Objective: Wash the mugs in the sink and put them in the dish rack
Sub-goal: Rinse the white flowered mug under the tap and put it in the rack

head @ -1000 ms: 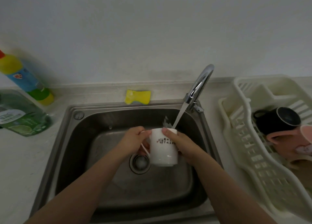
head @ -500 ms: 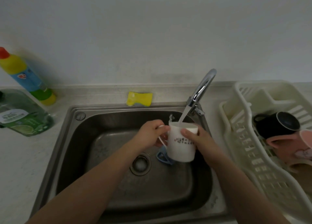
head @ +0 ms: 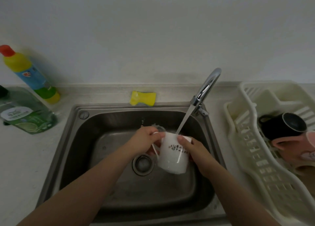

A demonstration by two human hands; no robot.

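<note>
Over the stainless steel sink (head: 71, 150), both hands hold 1 white mug (head: 173, 155) with dark lettering on its side, tipped so its mouth faces up and away under the faucet (head: 207, 89). The water stream (head: 185, 120) runs from the spout down to the mug's rim. The left hand (head: 146, 143) grasps the mug's handle with curled fingers, while the right hand (head: 191, 149) wraps around the body, thumb near the rim. The mug hangs just right of the drain (head: 143, 163). In the cream dish rack (head: 259, 161) to the right lie 2 mugs on their sides, touching: a black mug (head: 281, 126) and a pink mug (head: 296, 149). A yellow sponge (head: 142, 98) sits on the ledge behind the sink. At the left stand a yellow bottle with a red cap (head: 29, 74) and a green dish soap bottle (head: 27, 116).
</note>
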